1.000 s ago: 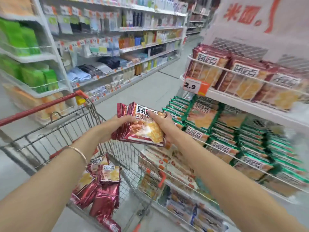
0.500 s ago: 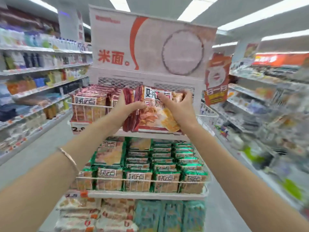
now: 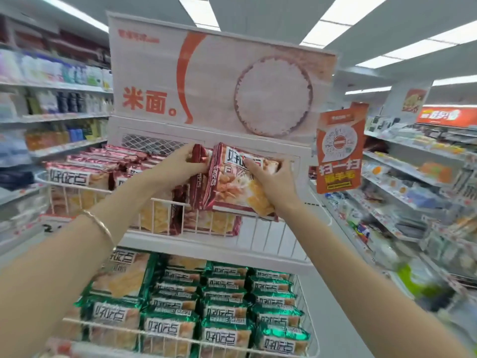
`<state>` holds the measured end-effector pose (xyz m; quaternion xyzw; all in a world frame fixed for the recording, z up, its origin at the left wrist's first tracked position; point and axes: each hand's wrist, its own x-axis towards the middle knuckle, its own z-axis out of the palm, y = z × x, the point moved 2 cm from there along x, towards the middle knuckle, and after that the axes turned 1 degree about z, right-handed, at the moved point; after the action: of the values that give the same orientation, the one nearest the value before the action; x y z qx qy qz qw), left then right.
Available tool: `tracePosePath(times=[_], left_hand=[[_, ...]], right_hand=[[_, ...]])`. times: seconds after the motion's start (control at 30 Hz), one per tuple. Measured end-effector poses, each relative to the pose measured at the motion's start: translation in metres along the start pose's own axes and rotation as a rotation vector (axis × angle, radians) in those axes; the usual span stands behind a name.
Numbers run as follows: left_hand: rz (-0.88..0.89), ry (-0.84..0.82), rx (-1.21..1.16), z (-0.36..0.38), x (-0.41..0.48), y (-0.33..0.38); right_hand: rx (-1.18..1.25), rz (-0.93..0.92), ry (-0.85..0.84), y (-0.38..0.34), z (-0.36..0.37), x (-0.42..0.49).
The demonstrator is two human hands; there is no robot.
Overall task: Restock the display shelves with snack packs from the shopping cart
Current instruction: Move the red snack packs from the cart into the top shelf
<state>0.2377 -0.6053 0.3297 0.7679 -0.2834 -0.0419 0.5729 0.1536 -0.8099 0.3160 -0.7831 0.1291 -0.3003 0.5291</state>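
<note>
Both hands are on a little bundle of red snack packs (image 3: 232,187), at least 2 of them, maybe 3, hard to count from the edges. The left hand (image 3: 184,162) has its fingers curled round the left ends, and the right hand (image 3: 273,183) is clamped over the right end of the front pack. So the bundle sits squeezed between them with the printed face toward the camera. Its long axis runs left to right, dipping a bit toward the right. The lower edge is right at the front wire rail (image 3: 167,201) of the top shelf (image 3: 219,251), so the landing spot lies straight ahead and down from the grip. Both hands look about equally close. The right 1 is nearer the right end of the shelf, where white floor shows behind the wire. I'd guess that's where these go, or else on top of the lone red pack (image 3: 216,224) lying directly under them. The rest of that top basket holds stacked red packs (image 3: 77,177) of the same kind, off to the left. The shelf below is stuffed with green packs (image 3: 227,308) in rows. A rice sign (image 3: 222,83) sits above it all, with an orange QR tag (image 3: 340,148) hanging on the right.
</note>
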Motion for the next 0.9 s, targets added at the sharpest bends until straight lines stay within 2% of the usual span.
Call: tracePosePath(times=[0.07,0.17,0.4,0.47,0.6,0.8,0.9], left_hand=[[0.054,0.022,0.21,-0.012,0.004,0.004],[0.086,0.007,0.39,-0.028,0.005,0.013],[0.267,-0.032,0.727,-0.026,0.01,0.027],[0.254,-0.115,0.832,-0.024,0.01,0.025],[0.214,-0.31,1.08,-0.019,0.004,0.022],[0.359,-0.27,1.316,0.014,-0.013,0.001],[0.352,-0.301,1.352,0.025,-0.018,-0.022]], right_hand=[[-0.008,0.019,0.001,0.004,-0.005,0.007],[0.035,0.026,0.056,0.008,-0.03,0.02],[0.356,0.117,0.354,0.018,-0.097,0.045],[0.379,0.104,0.389,0.019,-0.1,0.044],[0.355,0.051,0.375,0.024,-0.088,0.041],[0.223,-0.078,0.432,0.031,-0.069,0.038],[0.201,-0.103,0.411,0.036,-0.065,0.037]])
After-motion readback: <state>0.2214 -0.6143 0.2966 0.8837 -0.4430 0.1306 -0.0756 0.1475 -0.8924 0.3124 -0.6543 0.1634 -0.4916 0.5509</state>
